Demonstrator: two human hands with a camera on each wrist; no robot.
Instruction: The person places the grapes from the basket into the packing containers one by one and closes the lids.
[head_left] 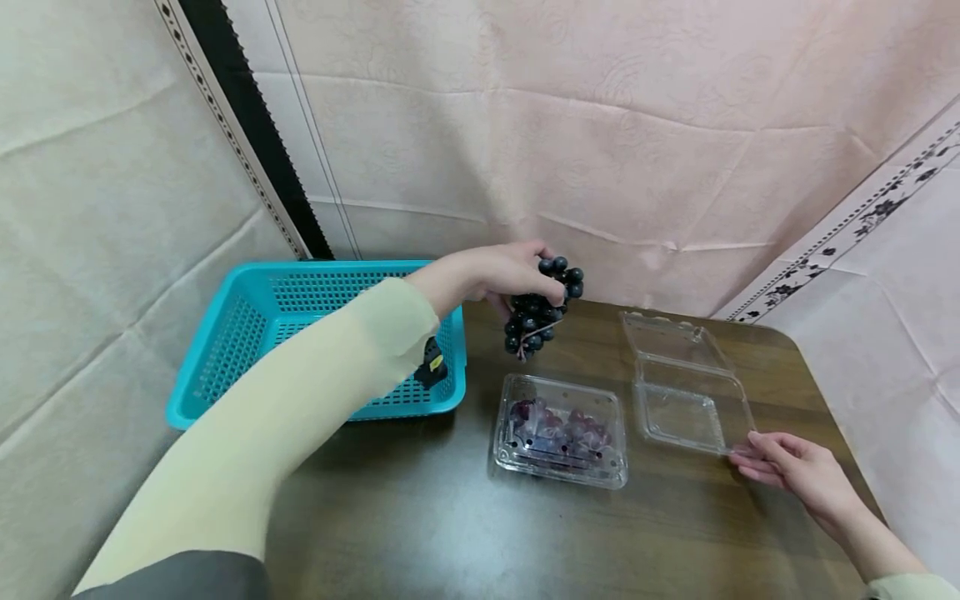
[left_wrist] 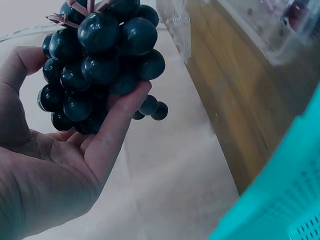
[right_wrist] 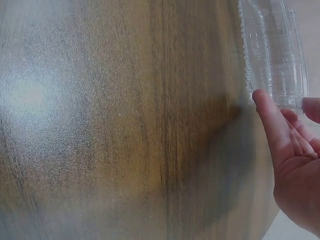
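A bunch of dark grapes [head_left: 534, 312] hangs in my left hand [head_left: 510, 273], held above the table's far side, just right of the basket. In the left wrist view the fingers and thumb curl round the dark grapes [left_wrist: 95, 65], with the pinkish stem at the top. Over at the right, my right hand [head_left: 798, 471] pinches the near corner of an open clear plastic clamshell box [head_left: 682, 408], its lid folded back away from me. Part of this clear box [right_wrist: 275, 55] shows between thumb and fingers in the right wrist view.
A closed clear clamshell box [head_left: 558, 458] with reddish-purple grapes [head_left: 558, 425] inside stands between the hands. To its left is a blue plastic basket [head_left: 217, 354], partly hidden by my left arm. Cloth [head_left: 600, 167] hangs behind the brown table [head_left: 420, 517].
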